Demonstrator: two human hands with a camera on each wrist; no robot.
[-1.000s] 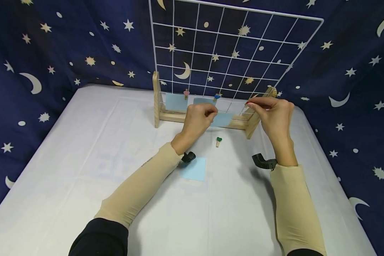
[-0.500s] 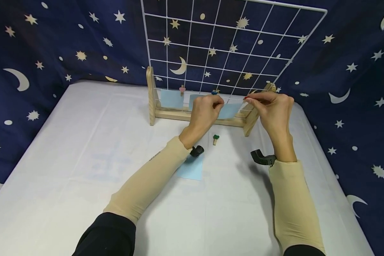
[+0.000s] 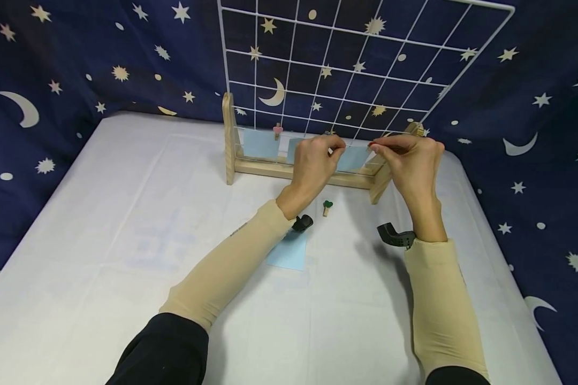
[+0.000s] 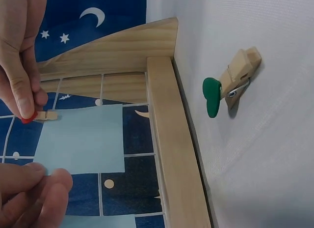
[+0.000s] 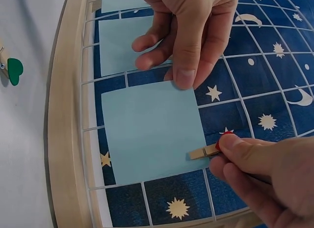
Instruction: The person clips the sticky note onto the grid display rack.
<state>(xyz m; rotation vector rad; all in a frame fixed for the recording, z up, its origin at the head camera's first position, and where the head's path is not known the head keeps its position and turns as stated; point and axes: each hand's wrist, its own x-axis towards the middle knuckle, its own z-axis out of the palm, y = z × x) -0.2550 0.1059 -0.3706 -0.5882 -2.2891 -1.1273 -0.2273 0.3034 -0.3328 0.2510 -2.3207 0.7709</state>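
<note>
My left hand [image 3: 316, 163] pinches the top corner of a light blue paper square [image 5: 152, 132], which lies against the white wire grid [image 3: 347, 99]. My right hand [image 3: 411, 166] pinches the red-topped end of a small wooden clothespin [image 5: 203, 152]. In the right wrist view the clothespin's tip overlaps the paper near its other top corner. Two more blue squares hang on the grid: one [image 3: 261, 143] under a pink heart clothespin [image 3: 277, 130], the other [image 5: 125, 43] partly behind my left hand. On the table lies a clothespin with a green heart [image 4: 212, 97].
The grid stands in a wooden base [image 3: 270, 169] with upright end pieces. Another blue paper square [image 3: 289, 252] lies on the white-covered table [image 3: 125, 214], partly under my left forearm. A dark blue star-patterned cloth [image 3: 77, 59] hangs behind and at the sides.
My left hand has moved up and right with the paper square, bringing it up to the grid beside the clothespin. My right hand stays nearly in place, still pinching the clothespin.
</note>
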